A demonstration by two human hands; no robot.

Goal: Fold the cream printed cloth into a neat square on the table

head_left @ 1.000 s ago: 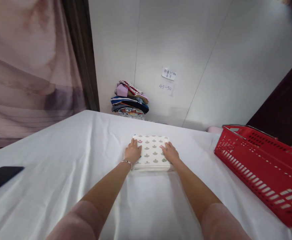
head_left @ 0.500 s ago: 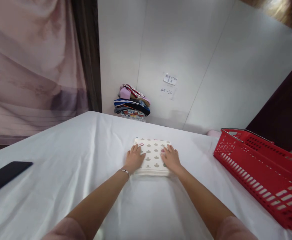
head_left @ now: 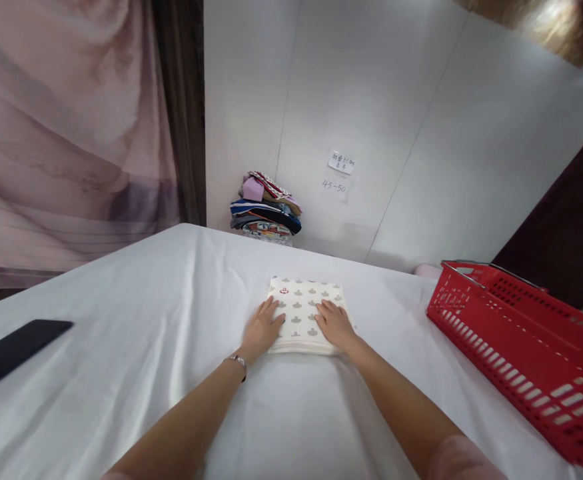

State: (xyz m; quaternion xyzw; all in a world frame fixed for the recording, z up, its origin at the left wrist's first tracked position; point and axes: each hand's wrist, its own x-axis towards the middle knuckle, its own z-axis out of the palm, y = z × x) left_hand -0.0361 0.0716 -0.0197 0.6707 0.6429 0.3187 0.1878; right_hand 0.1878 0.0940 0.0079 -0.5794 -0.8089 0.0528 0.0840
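Note:
A folded cream cloth [head_left: 304, 310] printed with small grey and red motifs lies flat in the middle of the white-covered table [head_left: 291, 407]. My left hand [head_left: 262, 327] rests along its left edge, fingers stretched out, the thumb on the cloth. On the right part of the cloth my right hand [head_left: 334, 325] lies flat with its fingers pointing forward. Neither hand is closed round the fabric. A bracelet [head_left: 238, 362] circles my left wrist.
On the right stands a red plastic basket [head_left: 511, 360] with metal handles. A dark flat object [head_left: 16, 350] lies at the left. Behind the table's far edge rises a stack of folded clothes [head_left: 266, 210] against the wall, near paper notes [head_left: 341, 163]. A pinkish curtain [head_left: 66, 133] hangs left.
My left hand has slid slightly back and left along the cloth's edge. My right hand has shifted a little inward and nearer to me. The cloth stays folded in place.

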